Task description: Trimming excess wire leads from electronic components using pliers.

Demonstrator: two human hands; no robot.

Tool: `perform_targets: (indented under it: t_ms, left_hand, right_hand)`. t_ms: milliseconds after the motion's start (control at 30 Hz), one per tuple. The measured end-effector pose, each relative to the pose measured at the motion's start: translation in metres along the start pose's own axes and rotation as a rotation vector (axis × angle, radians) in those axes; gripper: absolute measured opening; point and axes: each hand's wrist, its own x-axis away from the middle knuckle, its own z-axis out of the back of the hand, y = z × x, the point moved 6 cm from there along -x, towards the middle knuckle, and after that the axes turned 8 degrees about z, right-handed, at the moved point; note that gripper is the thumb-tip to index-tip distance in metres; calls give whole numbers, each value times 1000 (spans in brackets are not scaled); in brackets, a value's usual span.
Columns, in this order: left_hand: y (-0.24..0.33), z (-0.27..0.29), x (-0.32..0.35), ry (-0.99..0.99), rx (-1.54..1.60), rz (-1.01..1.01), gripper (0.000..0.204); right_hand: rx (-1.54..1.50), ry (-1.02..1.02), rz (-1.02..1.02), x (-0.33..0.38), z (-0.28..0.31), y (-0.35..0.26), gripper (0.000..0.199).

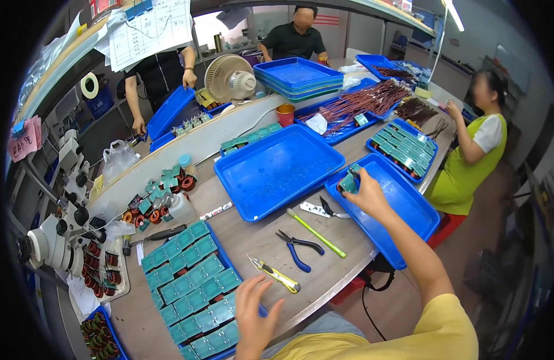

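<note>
My right hand [371, 195] reaches over a blue tray [403, 225] at the right and pinches a small part with a green board [349, 183] on it. My left hand [254, 312] is held with fingers apart beside a tray packed with rows of green-topped parts [196, 282], and nothing is in it. Between the hands on the table lie a yellow utility knife [275, 275], pliers with dark blue handles [298, 249] and a bright green stick-like tool [317, 233].
A blue tray [277, 168] sits mid-table. Another tray of green boards [403, 147] stands at the far right, near stacked red-brown wires [367, 102]. Loose coils [151, 207] lie left, by a microscope [51, 240]. A person in yellow-green [469, 156] sits at right; others work behind the partition.
</note>
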Motion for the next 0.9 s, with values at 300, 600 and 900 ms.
perform_targets:
  t_ms: [300,600,900]
  left_hand:
    - [-46,78,34,164,-30,206,39]
    - [-64,79,47,-40,-365,189,47]
    - [-53,68,51,-165,-502,180,64]
  right_hand:
    - [116,-15,-68,-22,-20,6,47]
    - [150,-4,-176,-47,-20,98,62]
    - [235,175,56,-53,-29,118,40]
